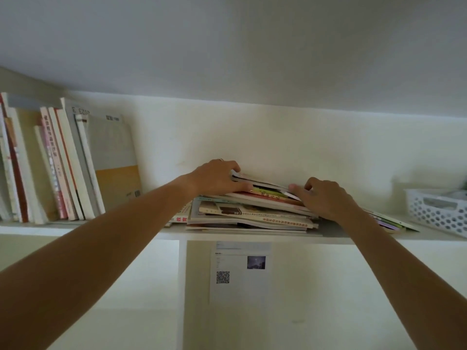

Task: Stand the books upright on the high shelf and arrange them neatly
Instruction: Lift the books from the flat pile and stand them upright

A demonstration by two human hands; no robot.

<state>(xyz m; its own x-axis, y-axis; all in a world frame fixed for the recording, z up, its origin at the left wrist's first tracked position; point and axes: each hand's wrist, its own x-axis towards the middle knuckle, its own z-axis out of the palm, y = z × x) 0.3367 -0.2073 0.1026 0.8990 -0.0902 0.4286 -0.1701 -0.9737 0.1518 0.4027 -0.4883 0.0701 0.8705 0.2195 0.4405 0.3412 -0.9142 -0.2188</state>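
A loose pile of books (pixel 252 213) is found lying flat at the middle of the high shelf (pixel 75 229), apparently awaiting standing. The top book (pixel 262 184) is gripped at its left end by the left hand (pixel 214 178), fingers curled over the edge and thumb beneath, evidently to lift it clear. Its right end is touched by the right hand (pixel 326 198); whether it is pinched cannot be told. One row of upright books (pixel 58 168), roughly ten, leans at the left. One white basket (pixel 437 210) is noted at the right.
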